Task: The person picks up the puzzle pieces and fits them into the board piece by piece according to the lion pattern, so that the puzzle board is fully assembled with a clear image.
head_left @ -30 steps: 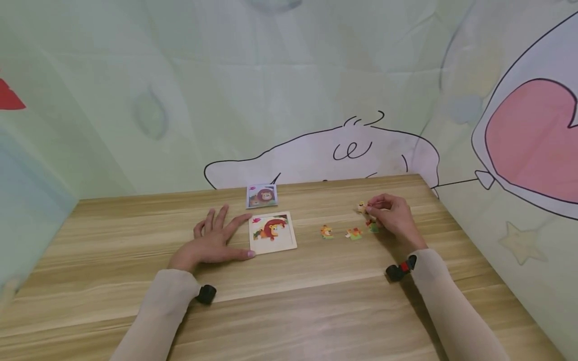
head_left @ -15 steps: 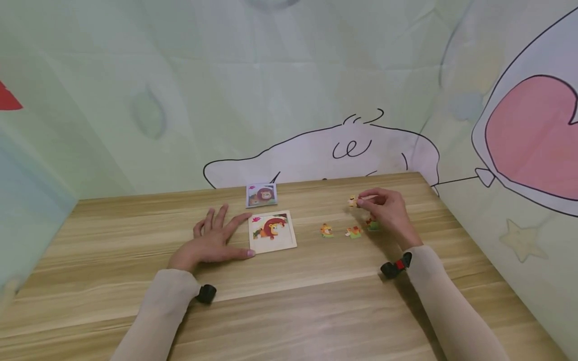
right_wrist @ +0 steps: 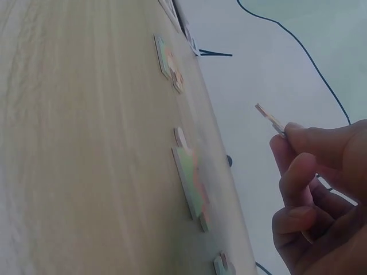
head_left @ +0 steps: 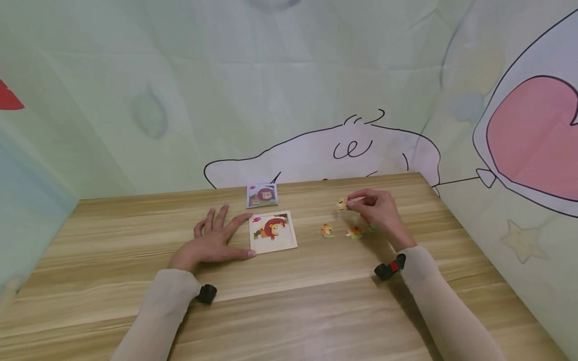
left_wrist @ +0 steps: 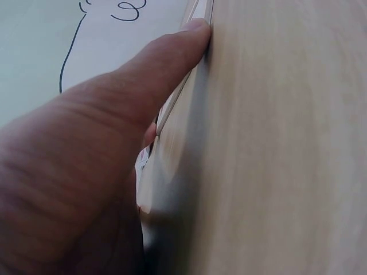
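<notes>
My right hand (head_left: 377, 210) pinches a small puzzle piece (head_left: 341, 204) between thumb and forefinger; in the right wrist view the piece (right_wrist: 269, 119) is held up off the table, edge-on. My left hand (head_left: 217, 240) lies spread, thumb and forefinger touching the left side of a square puzzle board (head_left: 264, 247). Part of a lion picture is fitted in the upper part of the board; its lower part is bare. In the left wrist view the thumb (left_wrist: 155, 66) presses at the board's edge.
A lion picture card (head_left: 262, 195) lies behind the board. Loose puzzle pieces lie to the right: an orange one (head_left: 326, 231), an orange and green one (head_left: 354, 232), and a green one (head_left: 372, 227) partly behind the right hand. A printed cloth (head_left: 289, 100) hangs beyond the wooden table (head_left: 289, 311).
My right hand has moved left with the pinched piece, passing above the loose pieces on the table. My left hand and the board have stayed put.
</notes>
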Demonstrator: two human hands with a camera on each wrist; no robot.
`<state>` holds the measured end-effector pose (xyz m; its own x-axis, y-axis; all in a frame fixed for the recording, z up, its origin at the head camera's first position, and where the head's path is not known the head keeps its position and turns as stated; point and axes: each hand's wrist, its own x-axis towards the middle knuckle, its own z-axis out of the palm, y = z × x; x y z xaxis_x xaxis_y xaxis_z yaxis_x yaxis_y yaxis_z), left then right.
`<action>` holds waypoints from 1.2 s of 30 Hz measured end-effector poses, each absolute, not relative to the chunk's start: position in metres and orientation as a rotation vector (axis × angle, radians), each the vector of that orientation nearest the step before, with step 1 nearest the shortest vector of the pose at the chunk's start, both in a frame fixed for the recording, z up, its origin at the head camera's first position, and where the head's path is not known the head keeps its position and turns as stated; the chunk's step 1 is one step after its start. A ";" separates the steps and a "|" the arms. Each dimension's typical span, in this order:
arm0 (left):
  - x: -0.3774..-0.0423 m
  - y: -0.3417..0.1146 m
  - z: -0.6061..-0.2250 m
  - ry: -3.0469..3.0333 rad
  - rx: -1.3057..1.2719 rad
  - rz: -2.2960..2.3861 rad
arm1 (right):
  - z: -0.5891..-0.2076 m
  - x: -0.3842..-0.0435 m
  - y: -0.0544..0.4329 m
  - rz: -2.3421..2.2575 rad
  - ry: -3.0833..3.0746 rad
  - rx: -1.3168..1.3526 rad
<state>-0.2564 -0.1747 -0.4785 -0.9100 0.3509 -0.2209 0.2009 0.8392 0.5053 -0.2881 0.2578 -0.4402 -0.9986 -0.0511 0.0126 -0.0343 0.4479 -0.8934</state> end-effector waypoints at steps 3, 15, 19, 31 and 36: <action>-0.257 -0.174 -0.479 2.713 0.412 0.691 | -0.442 -0.288 0.254 -1.648 2.644 -0.077; -0.257 -0.175 -0.478 2.707 0.402 0.690 | -0.443 -0.288 0.240 -1.641 2.582 -0.039; -0.255 -0.175 -0.475 2.700 0.424 0.723 | -0.445 -0.288 0.234 -1.665 2.551 -0.066; -0.257 -0.175 -0.479 2.706 0.408 0.692 | -0.444 -0.288 0.214 -1.700 2.459 -0.094; -0.255 -0.174 -0.475 2.699 0.416 0.703 | -0.446 -0.288 0.206 -1.698 2.470 -0.148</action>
